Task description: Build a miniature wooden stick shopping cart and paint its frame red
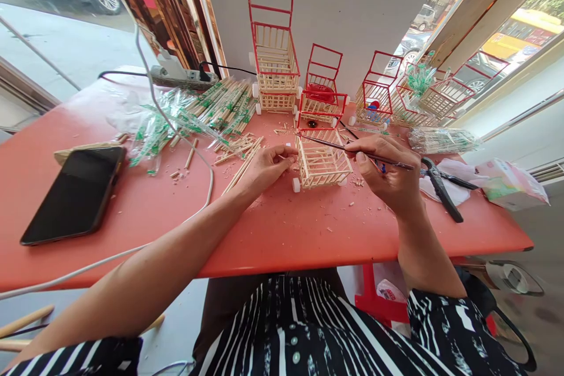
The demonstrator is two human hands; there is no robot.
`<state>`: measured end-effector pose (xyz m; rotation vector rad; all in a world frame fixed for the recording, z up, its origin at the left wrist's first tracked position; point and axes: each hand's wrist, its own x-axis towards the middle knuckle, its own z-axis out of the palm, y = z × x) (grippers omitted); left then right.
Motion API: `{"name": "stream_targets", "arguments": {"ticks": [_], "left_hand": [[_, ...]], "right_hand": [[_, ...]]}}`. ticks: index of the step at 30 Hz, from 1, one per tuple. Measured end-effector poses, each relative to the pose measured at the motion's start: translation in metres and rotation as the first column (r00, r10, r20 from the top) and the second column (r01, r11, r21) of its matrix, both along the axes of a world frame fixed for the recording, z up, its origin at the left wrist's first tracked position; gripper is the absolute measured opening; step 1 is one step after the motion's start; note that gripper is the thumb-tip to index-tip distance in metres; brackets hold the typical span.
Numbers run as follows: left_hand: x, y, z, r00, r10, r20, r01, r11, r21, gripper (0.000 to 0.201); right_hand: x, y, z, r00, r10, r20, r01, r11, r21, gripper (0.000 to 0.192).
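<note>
**Red paint partly on small stick cart**

Wooden stick cart (321, 160) sits mid-table, handle frame red, basket bare. Right hand (388, 179) pinches a thin brush (352, 150), tip at the cart's top rail. Left hand (267, 167), fingers loosely curled, touches the cart's side. Four finished carts (275, 61) stand behind. Basket rails look unpainted.

No legible text or labels anywhere

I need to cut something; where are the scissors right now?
In the head view, the black scissors lie on the red table, just right of the right hand, on white paper.
</note>
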<state>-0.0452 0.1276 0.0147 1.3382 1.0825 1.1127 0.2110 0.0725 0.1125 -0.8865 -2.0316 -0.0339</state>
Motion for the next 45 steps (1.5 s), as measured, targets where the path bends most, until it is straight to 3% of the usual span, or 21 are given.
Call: {"name": "stream_targets", "arguments": {"ticks": [14, 19, 23, 27, 30, 33, 36, 38, 45], "left_hand": [[0.000, 0.001, -0.003, 1.000, -0.016, -0.010, 0.017, 1.000, 0.019, 0.037], [-0.001, 0.001, -0.002, 1.000, -0.022, -0.011, 0.022, 1.000, 0.020, 0.039], [0.000, 0.002, -0.001, 1.000, -0.007, -0.004, 0.007, 1.000, 0.007, 0.036], [0.000, 0.003, -0.002, 1.000, -0.023, -0.003, 0.023, 1.000, -0.008, 0.031], [-0.001, 0.004, -0.004, 1.000, -0.019, -0.008, 0.019, 1.000, -0.002, 0.032], [0.000, 0.005, -0.006, 1.000, -0.020, -0.008, 0.020, 1.000, 0.005, 0.033], [0.002, 0.007, -0.007, 1.000, -0.016, 0.022, 0.016, 1.000, 0.001, 0.030], [0.003, 0.009, -0.007, 0.999, -0.014, 0.033, 0.014, 1.000, -0.002, 0.027], [0.003, 0.009, -0.005, 1.000, -0.018, 0.009, 0.018, 1.000, -0.015, 0.021]], "right_hand": [[0.005, -0.004, 0.006, 0.999, 0.035, -0.008, -0.035, 0.999, 0.000, 0.025], [0.013, 0.000, 0.007, 0.972, 0.016, -0.233, -0.025, 0.999, -0.035, 0.021], [0.021, 0.009, 0.013, 0.851, -0.071, -0.521, 0.090, 0.996, 0.012, 0.021], [0.032, 0.022, 0.029, 0.853, -0.168, -0.494, 0.186, 0.982, -0.013, 0.019], [0.040, 0.051, 0.038, 0.880, -0.164, -0.446, 0.149, 0.986, -0.069, 0.017], [0.043, 0.102, 0.042, 0.855, -0.201, -0.479, 0.154, 0.979, -0.136, 0.016], [0.037, 0.158, 0.041, 0.786, -0.426, -0.448, 0.273, 0.889, -0.367, 0.024], [0.029, 0.186, 0.037, 0.785, -0.460, -0.415, 0.268, 0.856, -0.442, 0.024], [0.009, 0.230, 0.009, 0.844, -0.439, -0.308, 0.265, 0.841, -0.472, 0.022]]}}
